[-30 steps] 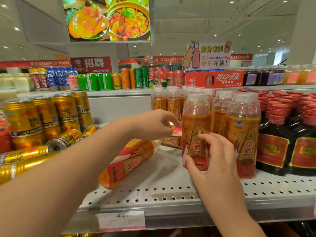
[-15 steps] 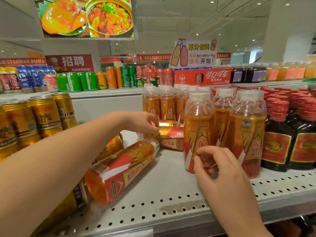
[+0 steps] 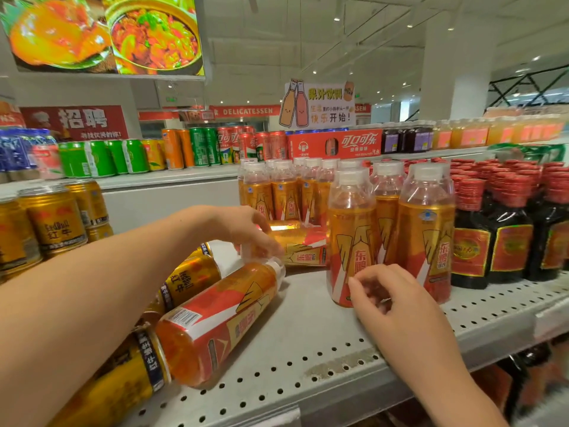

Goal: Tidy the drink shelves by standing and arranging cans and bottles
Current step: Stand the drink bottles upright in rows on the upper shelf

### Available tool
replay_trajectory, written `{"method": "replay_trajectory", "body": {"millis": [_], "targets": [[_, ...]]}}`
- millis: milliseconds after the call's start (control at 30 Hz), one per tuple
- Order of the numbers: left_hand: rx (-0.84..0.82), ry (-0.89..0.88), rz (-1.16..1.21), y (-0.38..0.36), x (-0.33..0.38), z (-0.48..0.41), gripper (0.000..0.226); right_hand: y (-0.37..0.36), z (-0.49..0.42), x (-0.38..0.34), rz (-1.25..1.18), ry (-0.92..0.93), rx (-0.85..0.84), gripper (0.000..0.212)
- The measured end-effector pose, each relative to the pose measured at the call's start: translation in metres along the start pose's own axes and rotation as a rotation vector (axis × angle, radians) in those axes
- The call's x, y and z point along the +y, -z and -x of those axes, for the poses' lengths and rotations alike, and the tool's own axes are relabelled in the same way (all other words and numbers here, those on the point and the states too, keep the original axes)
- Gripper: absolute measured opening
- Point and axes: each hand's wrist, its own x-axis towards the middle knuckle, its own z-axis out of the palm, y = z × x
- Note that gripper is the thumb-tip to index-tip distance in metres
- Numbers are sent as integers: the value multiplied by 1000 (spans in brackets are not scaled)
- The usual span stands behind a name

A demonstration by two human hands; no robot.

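Bottles of orange drink are the job here, and the nearest fallen bottle (image 3: 215,315) lies on its side at the front left of the shelf (image 3: 308,359), cap pointing back. The left hand (image 3: 243,229) reaches in over that cap end with its fingers curled downward. A second lying bottle (image 3: 304,245) has its neck in the same spot, and motion blur hides which neck the fingers meet, or whether they grip at all. The right hand (image 3: 397,306) hovers low in front of the upright front bottle (image 3: 351,241), fingers loosely bent and holding nothing; contact with the label cannot be made out. Both toppled bottles look full, so I judge them fairly weighty for their size, with thin plastic walls that would give a little under a squeeze. They seem sturdy rather than breakable. The glossy wrap looks slick and the round body will likely roll on the perforated metal. A good hold would be around the shoulder just below the neck, not on the clear overcap, which might slip off, then pivoting the bottle onto its base. Gold cans (image 3: 187,282) lie tipped just beside the near bottle, more orange bottles (image 3: 283,195) stand in rows behind, and dark red-capped bottles (image 3: 508,241) stand to the right.
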Motion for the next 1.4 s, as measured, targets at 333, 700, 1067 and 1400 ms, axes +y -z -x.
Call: {"method": "replay_trajectory", "body": {"millis": [333, 700, 1067, 1400], "targets": [[561, -256, 293, 17, 57, 50, 60, -1, 0, 8, 10, 67, -72, 14], [902, -331, 436, 0, 107, 131, 56, -2, 0, 10, 24, 88, -55, 37], [821, -320, 408, -66, 150, 94, 61, 24, 29, 11, -346, 172, 176, 33], [666, -325, 356, -74, 148, 87, 77, 17, 26, 0, -235, 246, -130, 28]]}}
